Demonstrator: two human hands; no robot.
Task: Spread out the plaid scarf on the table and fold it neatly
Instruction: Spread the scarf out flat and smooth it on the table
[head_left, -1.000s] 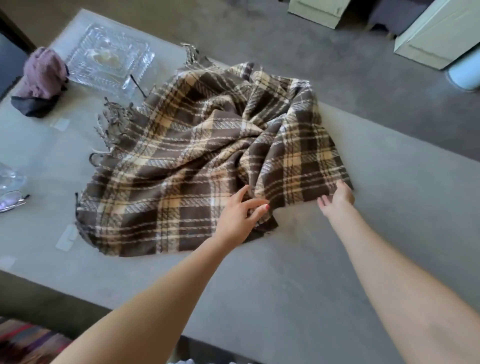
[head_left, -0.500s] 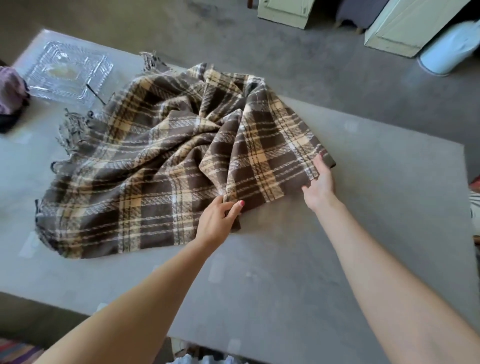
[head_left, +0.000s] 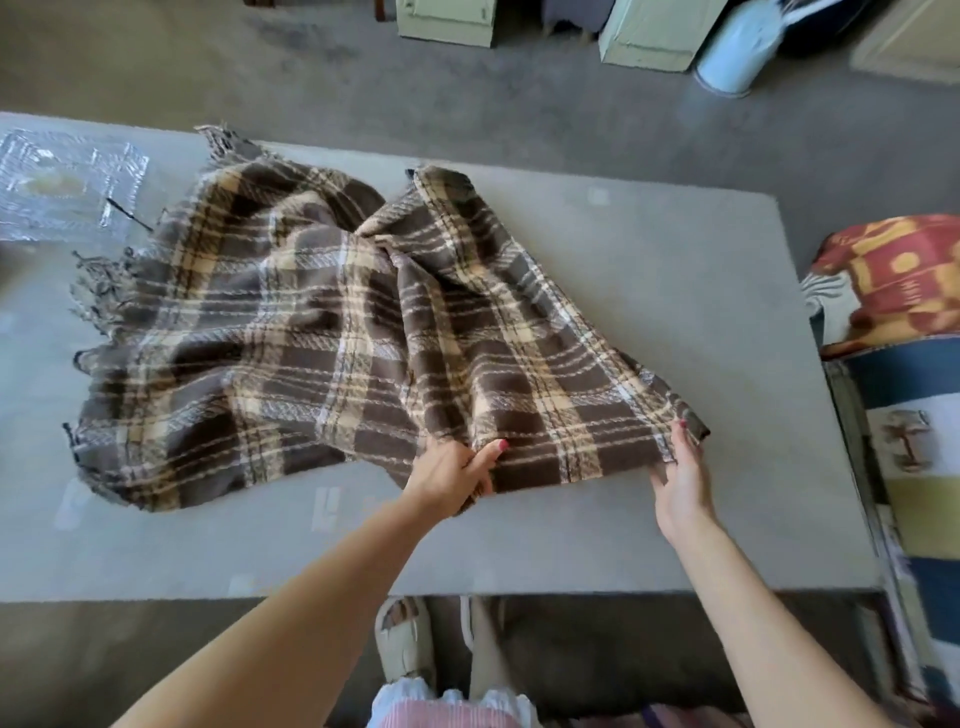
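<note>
Head view: hands (head_left: 451, 475) (head_left: 680, 480) pinch plaid scarf (head_left: 332, 332) near edge.

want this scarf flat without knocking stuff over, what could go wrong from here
1. The fringe lies close to the glass tray at the far left of the table; a hard tug could catch it and drag the tray.
2. The scarf is bunched in the middle, so pulling only from the near edge, where the left hand and right hand grip, may leave twists.
</note>
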